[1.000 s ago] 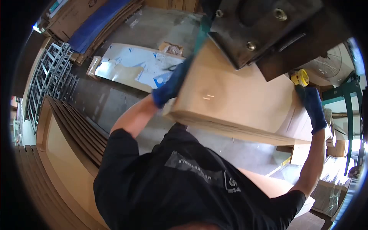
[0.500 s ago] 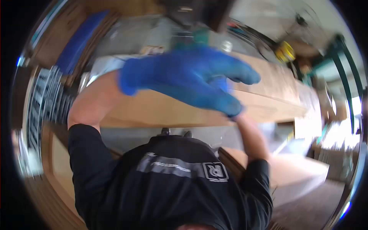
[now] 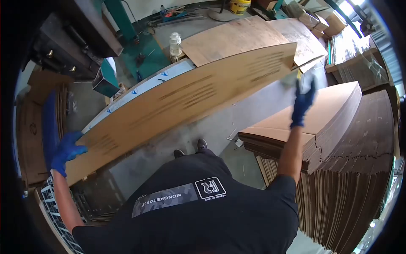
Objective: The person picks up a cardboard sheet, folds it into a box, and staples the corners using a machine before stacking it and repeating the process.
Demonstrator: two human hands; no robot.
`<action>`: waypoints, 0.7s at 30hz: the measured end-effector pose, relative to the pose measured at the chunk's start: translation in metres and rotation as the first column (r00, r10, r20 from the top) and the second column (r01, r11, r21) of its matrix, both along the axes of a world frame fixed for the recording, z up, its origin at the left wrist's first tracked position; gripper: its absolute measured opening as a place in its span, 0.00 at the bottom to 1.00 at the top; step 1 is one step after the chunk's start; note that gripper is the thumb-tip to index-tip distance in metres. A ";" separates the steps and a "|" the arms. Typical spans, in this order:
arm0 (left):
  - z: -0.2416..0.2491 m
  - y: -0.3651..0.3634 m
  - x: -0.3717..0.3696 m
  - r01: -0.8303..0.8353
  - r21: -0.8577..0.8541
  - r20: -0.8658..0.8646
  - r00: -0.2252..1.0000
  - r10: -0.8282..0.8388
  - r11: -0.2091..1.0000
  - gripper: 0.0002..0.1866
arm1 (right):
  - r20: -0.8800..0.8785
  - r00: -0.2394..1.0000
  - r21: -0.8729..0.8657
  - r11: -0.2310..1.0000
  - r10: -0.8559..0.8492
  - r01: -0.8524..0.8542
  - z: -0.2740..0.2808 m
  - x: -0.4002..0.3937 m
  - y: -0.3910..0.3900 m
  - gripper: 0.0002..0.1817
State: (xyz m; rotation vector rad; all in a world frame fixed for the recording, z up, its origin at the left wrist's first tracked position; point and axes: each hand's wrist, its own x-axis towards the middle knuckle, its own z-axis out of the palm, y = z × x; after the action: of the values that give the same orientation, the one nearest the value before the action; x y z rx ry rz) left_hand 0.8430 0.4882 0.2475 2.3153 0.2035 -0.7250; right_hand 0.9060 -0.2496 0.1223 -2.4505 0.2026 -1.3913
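Note:
Both my hands wear blue gloves. A long brown cardboard sheet with dark streaks stretches across in front of me, tilted along the near side of the workbench. My left hand is at its left end, thumb over the near face and fingers by the upper edge; the grip is partly hidden. Off to the right, my right hand is open and a little blurred, fingers spread, holding nothing. It is above the far end of a stack of cardboard, apart from the long sheet.
Plywood boards lie on the bench, with a glass jar beside them. A dark machine stands at the far left. Folded cardboard is piled at right. A yellow bucket sits at the back.
My hands were close together in front of me; now they are wide apart, left at the sheet's end and right out to the side. The view has turned and tilted down.

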 end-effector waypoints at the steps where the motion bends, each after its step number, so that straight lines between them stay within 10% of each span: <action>1: 0.008 0.002 -0.003 0.140 0.031 0.075 0.987 -0.142 0.990 0.36 | 0.108 0.994 0.136 0.990 0.008 -0.023 0.019 -0.005 -0.001 0.38; 2: 0.012 0.000 -0.006 0.269 0.072 0.143 0.950 -0.276 0.961 0.36 | 0.184 0.938 0.785 0.530 0.294 -0.320 -0.001 0.011 -0.012 0.38; 4: -0.012 -0.087 0.014 0.361 -0.098 0.296 0.900 -0.319 0.928 0.38 | 0.042 0.912 0.915 0.350 0.407 -0.198 -0.097 0.049 0.010 0.27; 6: -0.061 -0.145 0.052 0.490 0.116 0.444 0.752 -0.486 0.864 0.41 | -0.078 0.828 0.983 0.181 0.556 -0.029 -0.172 0.086 0.061 0.23; 8: -0.107 -0.174 0.082 0.400 -0.072 0.553 0.778 -0.297 0.914 0.44 | -0.555 0.674 0.775 0.598 0.487 0.206 -0.180 0.097 0.142 0.22; 11: -0.117 -0.175 0.075 0.198 0.280 0.479 0.819 -0.315 0.939 0.39 | -0.251 0.511 0.959 0.283 0.822 0.015 -0.130 0.080 0.260 0.23; 13: -0.111 -0.156 0.056 0.106 0.333 0.358 0.905 -0.230 0.937 0.34 | -0.046 -0.092 0.997 0.040 0.995 -0.068 -0.160 0.091 0.299 0.22; 15: -0.106 -0.131 0.043 0.236 0.276 0.352 0.877 -0.326 0.932 0.29 | -0.311 -0.251 0.937 0.251 0.917 -0.245 -0.068 0.047 0.379 0.27; 21: -0.033 -0.068 0.011 0.224 0.093 0.529 0.814 -0.239 0.970 0.13 | 0.040 -0.316 0.941 -0.142 0.948 -0.306 -0.003 0.032 0.415 0.32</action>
State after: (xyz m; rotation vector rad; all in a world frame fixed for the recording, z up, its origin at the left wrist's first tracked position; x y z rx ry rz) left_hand 0.8540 0.4207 0.2143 2.4924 -0.3355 -0.1528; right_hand 0.9379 0.1654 0.1195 -1.3901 -0.6722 0.6652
